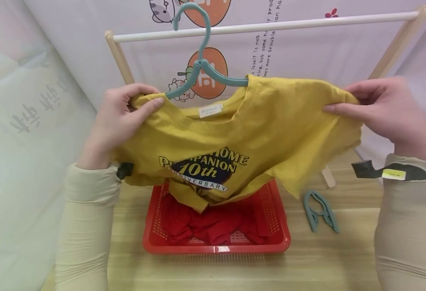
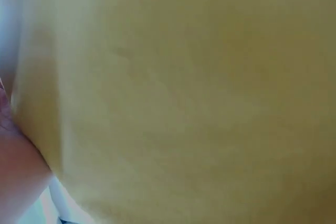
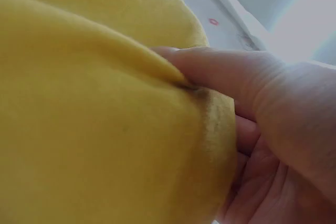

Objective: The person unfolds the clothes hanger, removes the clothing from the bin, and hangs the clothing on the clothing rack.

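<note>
A yellow T-shirt (image 1: pixel 271 121) with a dark printed emblem is held up by both shoulders in the head view. My left hand (image 1: pixel 119 117) pinches its shoulder, thumb in front, near one arm of a teal hanger (image 1: pixel 218 76). The hanger's arms run into the neck opening, and its hook overlaps the white rail in this view. My right hand (image 1: pixel 391 113) pinches the other shoulder toward the sleeve. In the right wrist view the thumb (image 3: pixel 220 72) presses the yellow cloth against the fingers. Yellow fabric (image 2: pixel 184 98) fills most of the left wrist view.
A drying rack's white rail (image 1: pixel 271 26) on wooden posts stands behind the shirt. Below is a red basket (image 1: pixel 216 248) with red cloth (image 1: pixel 213 222) inside. A folded teal hanger (image 1: pixel 320 212) lies on the wooden table (image 1: pixel 325 262) to the right.
</note>
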`<move>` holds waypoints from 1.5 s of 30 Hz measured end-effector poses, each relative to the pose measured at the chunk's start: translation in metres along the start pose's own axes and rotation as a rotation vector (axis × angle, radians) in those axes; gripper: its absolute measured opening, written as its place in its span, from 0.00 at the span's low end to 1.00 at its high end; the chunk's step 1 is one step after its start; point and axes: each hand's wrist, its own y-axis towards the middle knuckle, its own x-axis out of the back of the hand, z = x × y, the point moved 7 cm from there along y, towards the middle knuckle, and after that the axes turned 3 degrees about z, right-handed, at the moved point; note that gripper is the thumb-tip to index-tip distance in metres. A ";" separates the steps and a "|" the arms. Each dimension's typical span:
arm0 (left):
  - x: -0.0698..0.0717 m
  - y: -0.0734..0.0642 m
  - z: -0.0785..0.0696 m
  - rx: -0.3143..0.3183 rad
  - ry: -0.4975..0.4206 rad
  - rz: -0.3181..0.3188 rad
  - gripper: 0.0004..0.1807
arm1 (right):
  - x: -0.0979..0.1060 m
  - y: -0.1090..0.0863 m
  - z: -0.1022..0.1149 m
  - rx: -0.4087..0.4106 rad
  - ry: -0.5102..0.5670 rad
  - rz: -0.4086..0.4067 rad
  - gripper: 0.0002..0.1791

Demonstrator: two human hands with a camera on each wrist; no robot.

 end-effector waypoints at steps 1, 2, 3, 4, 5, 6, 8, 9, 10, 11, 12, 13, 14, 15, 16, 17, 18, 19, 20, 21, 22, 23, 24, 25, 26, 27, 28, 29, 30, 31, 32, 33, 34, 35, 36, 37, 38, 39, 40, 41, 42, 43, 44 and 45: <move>0.002 0.000 0.001 0.001 0.000 -0.008 0.09 | 0.001 0.000 0.000 0.006 -0.003 0.003 0.13; 0.004 0.000 0.001 -0.004 -0.001 -0.012 0.09 | 0.000 0.000 0.001 0.012 -0.003 0.015 0.16; 0.004 0.000 0.000 -0.020 0.008 -0.012 0.09 | -0.002 -0.001 0.002 0.019 0.007 0.038 0.19; 0.004 0.000 -0.001 -0.030 0.010 -0.008 0.08 | -0.004 -0.001 0.004 0.024 0.014 0.057 0.23; 0.002 0.000 -0.002 -0.045 0.018 -0.004 0.08 | -0.008 -0.001 0.006 0.035 0.012 0.075 0.26; 0.000 0.000 -0.002 -0.057 0.022 0.001 0.07 | -0.012 0.000 0.008 0.045 0.014 0.088 0.29; -0.004 0.000 -0.004 -0.079 0.027 0.008 0.06 | -0.021 0.001 0.013 0.060 0.021 0.100 0.29; -0.008 0.000 -0.005 -0.084 0.029 0.016 0.06 | -0.025 0.002 0.016 0.068 0.023 0.101 0.27; -0.011 0.000 -0.006 -0.089 0.032 0.026 0.06 | -0.030 0.004 0.018 0.078 0.014 0.100 0.24; -0.015 0.000 -0.007 -0.098 0.036 0.036 0.06 | -0.035 0.005 0.019 0.087 0.003 0.105 0.21; -0.020 0.000 -0.008 -0.101 0.043 0.046 0.06 | -0.040 0.006 0.021 0.094 -0.003 0.111 0.17; -0.023 0.000 -0.009 -0.106 0.050 0.055 0.07 | -0.044 0.007 0.022 0.104 -0.013 0.119 0.15; -0.027 -0.001 -0.010 -0.112 0.052 0.064 0.07 | -0.048 0.007 0.023 0.118 -0.028 0.128 0.13; -0.030 -0.001 -0.011 -0.117 0.057 0.069 0.07 | -0.051 0.007 0.024 0.131 -0.037 0.133 0.11; -0.032 -0.001 -0.011 -0.124 0.060 0.072 0.06 | -0.053 0.006 0.025 0.146 -0.048 0.132 0.10; -0.033 -0.001 -0.010 -0.122 0.062 0.072 0.07 | -0.053 0.006 0.025 0.159 -0.054 0.126 0.09; -0.034 -0.001 -0.009 -0.112 0.056 0.070 0.07 | -0.053 0.005 0.025 0.171 -0.057 0.116 0.08; -0.034 -0.002 -0.007 -0.099 0.046 0.065 0.07 | -0.052 0.004 0.025 0.180 -0.056 0.100 0.08; -0.033 -0.002 -0.005 -0.079 0.041 0.056 0.08 | -0.050 0.003 0.025 0.185 -0.046 0.083 0.08; -0.031 -0.003 -0.002 -0.057 0.037 0.048 0.09 | -0.047 0.002 0.025 0.195 -0.038 0.064 0.08; -0.029 -0.003 0.001 -0.028 0.033 0.038 0.10 | -0.044 0.001 0.025 0.206 -0.036 0.043 0.08; -0.026 -0.004 0.005 0.002 0.033 0.026 0.12 | -0.041 0.000 0.025 0.210 -0.030 0.026 0.08; -0.022 -0.005 0.010 0.033 0.022 0.014 0.14 | -0.037 -0.001 0.024 0.210 -0.025 0.013 0.08; -0.019 -0.007 0.015 0.061 0.011 0.004 0.16 | -0.034 -0.002 0.024 0.208 -0.018 0.000 0.08; -0.016 -0.008 0.021 0.085 -0.011 -0.001 0.18 | -0.031 -0.003 0.022 0.202 -0.011 -0.009 0.08; -0.013 -0.010 0.026 0.102 -0.026 0.000 0.20 | -0.027 -0.003 0.021 0.194 -0.004 -0.019 0.08; -0.011 -0.012 0.032 0.135 -0.024 0.007 0.22 | -0.024 -0.004 0.019 0.177 0.010 -0.027 0.08; -0.009 -0.014 0.038 0.161 -0.013 0.014 0.24 | -0.020 -0.005 0.017 0.161 0.029 -0.034 0.08; -0.008 -0.018 0.045 0.188 -0.006 0.025 0.26 | -0.016 -0.006 0.014 0.150 0.040 -0.047 0.08; -0.007 -0.021 0.051 0.213 0.009 0.039 0.27 | -0.012 -0.007 0.013 0.143 0.049 -0.064 0.08; -0.007 -0.025 0.056 0.234 0.026 0.049 0.27 | -0.007 -0.008 0.011 0.134 0.056 -0.082 0.07; -0.007 -0.029 0.061 0.256 0.041 0.054 0.27 | -0.002 -0.010 0.010 0.125 0.063 -0.102 0.07; -0.006 -0.032 0.067 0.278 0.045 0.048 0.26 | 0.003 -0.011 0.009 0.121 0.065 -0.127 0.07; -0.005 -0.036 0.071 0.285 0.030 0.026 0.25 | 0.008 -0.013 0.008 0.119 0.066 -0.150 0.08; -0.005 -0.038 0.074 0.289 0.008 -0.001 0.23 | 0.013 -0.014 0.007 0.114 0.066 -0.169 0.08; -0.004 -0.041 0.076 0.283 -0.012 -0.037 0.22 | 0.016 -0.016 0.006 0.111 0.065 -0.183 0.08; -0.002 -0.042 0.077 0.272 -0.039 -0.081 0.21 | 0.019 -0.016 0.005 0.108 0.064 -0.195 0.09; 0.000 -0.043 0.076 0.252 -0.064 -0.131 0.20 | 0.022 -0.017 0.005 0.105 0.063 -0.204 0.09; 0.003 -0.043 0.076 0.231 -0.069 -0.184 0.19 | 0.024 -0.018 0.004 0.107 0.059 -0.210 0.09; 0.006 -0.043 0.074 0.207 -0.074 -0.236 0.17 | 0.025 -0.018 0.003 0.104 0.060 -0.210 0.09; 0.010 -0.043 0.071 0.177 -0.074 -0.290 0.15 | 0.026 -0.018 0.003 0.106 0.056 -0.209 0.09; 0.014 -0.042 0.068 0.143 -0.062 -0.344 0.13 | 0.026 -0.018 0.002 0.107 0.052 -0.208 0.09; 0.018 -0.041 0.063 0.101 -0.043 -0.397 0.10 | 0.026 -0.018 0.002 0.108 0.049 -0.204 0.09; 0.022 -0.039 0.058 0.058 -0.015 -0.449 0.08 | 0.026 -0.018 0.002 0.108 0.046 -0.198 0.09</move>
